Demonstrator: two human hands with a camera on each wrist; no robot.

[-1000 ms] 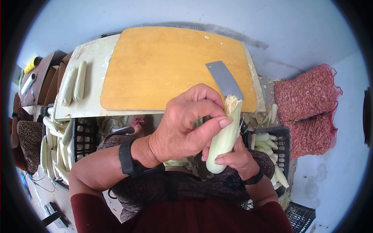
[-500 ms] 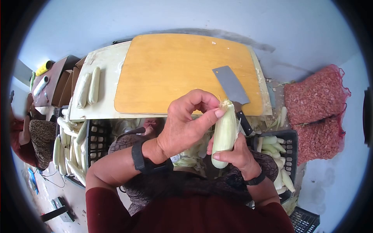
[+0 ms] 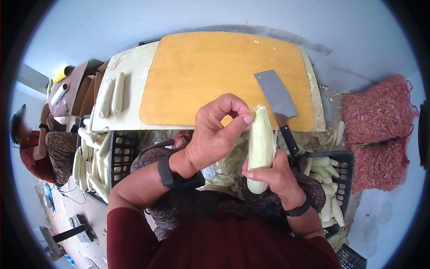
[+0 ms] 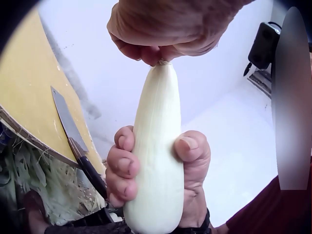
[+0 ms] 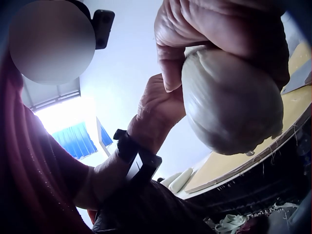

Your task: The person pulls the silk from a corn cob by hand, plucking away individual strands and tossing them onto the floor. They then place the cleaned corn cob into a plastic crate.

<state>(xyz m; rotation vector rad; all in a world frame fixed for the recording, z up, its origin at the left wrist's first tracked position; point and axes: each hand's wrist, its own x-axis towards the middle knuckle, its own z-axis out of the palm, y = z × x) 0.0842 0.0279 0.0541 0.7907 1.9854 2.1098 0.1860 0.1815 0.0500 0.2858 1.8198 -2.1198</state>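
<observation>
Head view, from the left: one other person (image 3: 33,145) sits near two rolls, one yellow (image 3: 62,74) and one white (image 3: 59,93). Next stands a black crate (image 3: 117,152) of pale ears, too overlapped to count. Two more ears (image 3: 117,93) lie side by side on the pale tabletop (image 3: 130,58), left of one yellow board (image 3: 201,80). The left hand (image 3: 214,132) pinches the tip of one corn ear (image 3: 261,152), which is held nearly upright in the air; the right hand (image 3: 280,177) grasps its lower part, thumb across it. One cleaver (image 3: 275,94) lies on the board, handle past the near edge. Farther right are a second crate (image 3: 351,168) of uncountable ears and two mesh sacks (image 3: 376,110).
</observation>
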